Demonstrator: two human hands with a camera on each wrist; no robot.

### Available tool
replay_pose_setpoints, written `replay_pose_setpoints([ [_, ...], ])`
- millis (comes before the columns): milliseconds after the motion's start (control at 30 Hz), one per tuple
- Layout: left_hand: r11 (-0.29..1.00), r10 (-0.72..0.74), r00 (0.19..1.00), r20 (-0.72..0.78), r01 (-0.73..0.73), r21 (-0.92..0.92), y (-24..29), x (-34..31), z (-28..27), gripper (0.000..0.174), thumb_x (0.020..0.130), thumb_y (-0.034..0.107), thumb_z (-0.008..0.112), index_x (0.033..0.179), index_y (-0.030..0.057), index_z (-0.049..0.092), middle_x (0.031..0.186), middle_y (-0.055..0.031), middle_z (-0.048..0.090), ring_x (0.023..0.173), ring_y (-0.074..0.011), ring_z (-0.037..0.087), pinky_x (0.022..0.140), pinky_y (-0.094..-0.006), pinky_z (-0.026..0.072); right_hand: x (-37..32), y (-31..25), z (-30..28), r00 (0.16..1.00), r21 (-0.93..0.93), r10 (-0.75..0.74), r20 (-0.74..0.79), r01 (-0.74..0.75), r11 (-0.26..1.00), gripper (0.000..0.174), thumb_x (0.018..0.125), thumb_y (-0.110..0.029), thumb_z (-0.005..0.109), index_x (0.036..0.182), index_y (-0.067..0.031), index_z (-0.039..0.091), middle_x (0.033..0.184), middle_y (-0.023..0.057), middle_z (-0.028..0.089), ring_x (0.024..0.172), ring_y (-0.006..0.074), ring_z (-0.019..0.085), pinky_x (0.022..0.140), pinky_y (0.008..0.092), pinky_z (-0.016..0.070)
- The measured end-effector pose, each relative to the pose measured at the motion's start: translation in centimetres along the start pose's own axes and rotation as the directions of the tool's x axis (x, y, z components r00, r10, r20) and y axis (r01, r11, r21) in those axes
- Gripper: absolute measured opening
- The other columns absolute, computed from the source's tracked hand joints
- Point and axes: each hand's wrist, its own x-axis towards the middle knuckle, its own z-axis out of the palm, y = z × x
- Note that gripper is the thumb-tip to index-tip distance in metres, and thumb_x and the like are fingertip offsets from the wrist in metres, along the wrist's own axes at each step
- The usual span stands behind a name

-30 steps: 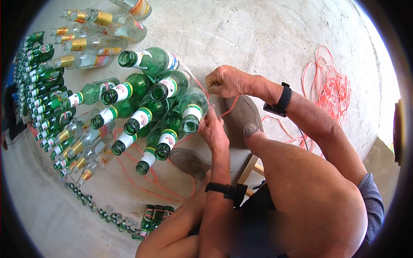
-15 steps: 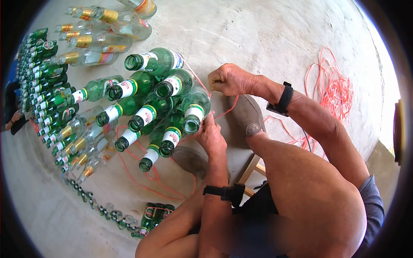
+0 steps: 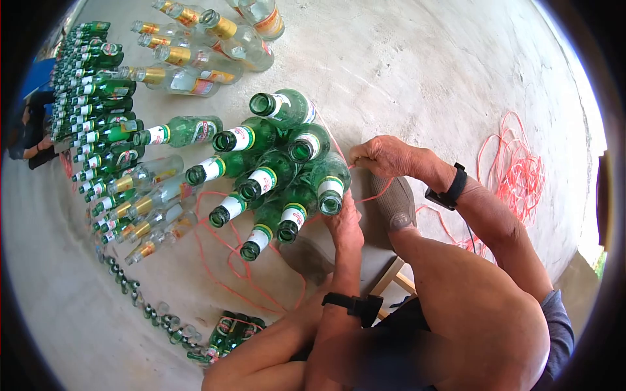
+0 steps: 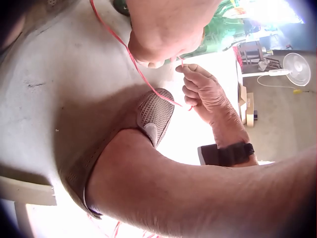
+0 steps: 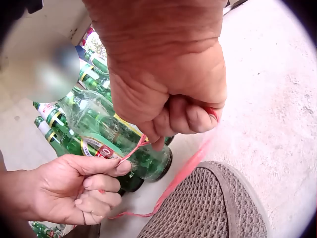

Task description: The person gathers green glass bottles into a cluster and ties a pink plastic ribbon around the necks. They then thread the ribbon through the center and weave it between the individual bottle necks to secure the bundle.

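A cluster of green glass bottles (image 3: 267, 179) stands upright on the floor, with pink plastic twine (image 3: 331, 135) running along its outer side. At the cluster's near right side, my left hand (image 3: 344, 225) pinches the twine between thumb and forefinger, as the right wrist view shows. My right hand (image 3: 388, 156) is just beyond it, its curled fingers gripping the twine close to a clear-green bottle (image 5: 94, 116). A length of twine (image 5: 183, 173) hangs from the right hand past a shoe. In the left wrist view, the left hand's fingertips are mostly hidden behind that hand.
Clear bottles with gold necks (image 3: 195, 55) stand at the back left, beside long rows of green bottles (image 3: 98, 98). Loose twine lies in a tangled heap (image 3: 515, 173) at the right. A tied bundle of bottles (image 3: 231, 332) stands near the left knee. Another person (image 3: 39, 124) is at far left.
The head view has shifted, so the bottles and hands appear lower and further right. Both hands keep hold of the twine beside the cluster; the right hand has moved only slightly relative to it.
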Motion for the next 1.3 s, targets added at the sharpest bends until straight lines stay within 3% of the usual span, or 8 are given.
replay_pose_setpoints([
  [267, 0.996, -0.074, 0.994, 0.074, 0.071, 0.049, 1.7, -0.5, -0.3, 0.028, 0.101, 0.030, 0.081, 0.116, 0.0081, 0.072, 0.102, -0.0040, 0.074, 0.057, -0.0024, 0.038, 0.046, -0.0215, 0.0283, 0.6, 0.3, 0.9, 0.995, 0.004, -0.102, 0.023, 0.102, 0.995, 0.019, 0.097, -0.010, 0.061, 0.109, 0.0002, 0.071, 0.096, 0.0233, 0.074, 0.091, 0.0418, 0.073, 0.083, 0.0472, 0.0583],
  [567, 0.986, -0.167, 0.983, 0.082, 0.168, -0.001, 2.0, 0.5, -0.3, 0.024, 0.101, 0.023, 0.080, 0.119, 0.0083, 0.071, 0.119, -0.0095, 0.078, 0.062, -0.0053, 0.048, 0.054, -0.0227, 0.0427, 0.7, -2.8, 0.0, 0.928, 0.338, 0.290, 0.234, -0.358, 0.870, 0.026, 0.088, -0.003, 0.056, 0.106, 0.0019, 0.074, 0.095, 0.0206, 0.077, 0.091, 0.0349, 0.076, 0.084, 0.0446, 0.0592],
  [600, 0.986, -0.161, 0.984, 0.082, 0.163, -0.024, 2.0, 0.6, -0.2, 0.024, 0.102, 0.022, 0.079, 0.119, 0.0084, 0.071, 0.119, -0.0097, 0.078, 0.063, -0.0061, 0.049, 0.055, -0.0230, 0.0444, 0.6, -2.2, 0.7, 0.962, 0.308, 0.236, 0.137, -0.268, 0.913, 0.026, 0.089, -0.004, 0.057, 0.106, 0.0021, 0.074, 0.094, 0.0207, 0.077, 0.089, 0.0347, 0.075, 0.083, 0.0444, 0.0592],
  [667, 0.984, -0.157, 0.980, 0.122, 0.166, -0.064, 1.4, 0.8, -0.6, 0.023, 0.103, 0.019, 0.077, 0.121, 0.0076, 0.069, 0.108, -0.0064, 0.077, 0.067, -0.0089, 0.054, 0.061, -0.0241, 0.0481, 0.7, -1.0, 2.3, 0.993, 0.215, 0.104, -0.054, -0.090, 0.972, 0.025, 0.090, -0.006, 0.058, 0.106, 0.0025, 0.074, 0.091, 0.0208, 0.076, 0.086, 0.0342, 0.074, 0.081, 0.0440, 0.0591],
  [767, 0.984, -0.118, 0.978, 0.173, 0.139, -0.115, 0.9, 1.0, -0.4, 0.020, 0.104, 0.020, 0.074, 0.116, 0.0067, 0.067, 0.085, 0.0024, 0.061, 0.069, -0.0080, 0.051, 0.061, -0.0259, 0.0426, 0.5, -0.9, 3.0, 0.990, 0.238, 0.115, -0.075, -0.094, 0.967, 0.024, 0.092, -0.011, 0.059, 0.105, 0.0027, 0.074, 0.088, 0.0213, 0.076, 0.081, 0.0344, 0.073, 0.079, 0.0436, 0.0592],
  [900, 0.963, -0.161, 0.967, 0.198, 0.198, -0.181, 0.9, 0.6, 0.7, 0.012, 0.106, 0.021, 0.066, 0.105, 0.0103, 0.061, 0.078, 0.0064, 0.039, 0.065, -0.0074, 0.036, 0.058, -0.0262, 0.0326, 0.1, -0.5, 3.1, 0.987, 0.314, 0.157, -0.031, -0.140, 0.939, 0.022, 0.096, -0.011, 0.060, 0.104, 0.0034, 0.073, 0.087, 0.0219, 0.074, 0.082, 0.0268, 0.073, 0.077, 0.0413, 0.0573],
  [1067, 0.964, -0.126, 0.982, 0.139, 0.154, -0.218, 1.5, -0.2, 1.5, 0.015, 0.103, 0.019, 0.071, 0.103, 0.0079, 0.062, 0.077, 0.0057, 0.042, 0.063, -0.0069, 0.037, 0.057, -0.0275, 0.0333, -0.3, -0.2, 3.8, 0.967, 0.539, 0.250, -0.048, -0.186, 0.822, 0.025, 0.099, -0.017, 0.062, 0.092, 0.0033, 0.075, 0.079, 0.0104, 0.074, 0.077, 0.0115, 0.064, 0.072, 0.0333, 0.0543],
  [1300, 0.960, -0.091, 0.988, 0.124, 0.120, -0.254, 0.5, -0.1, 0.5, 0.017, 0.101, 0.017, 0.076, 0.102, 0.0054, 0.064, 0.078, 0.0050, 0.046, 0.060, -0.0057, 0.036, 0.055, -0.0263, 0.0315, -0.3, -0.3, 4.5, 0.941, 0.583, 0.321, -0.103, -0.204, 0.787, 0.028, 0.095, -0.020, 0.068, 0.082, 0.0034, 0.075, 0.066, 0.0058, 0.067, 0.065, 0.0101, 0.059, 0.062, 0.0338, 0.0522],
])
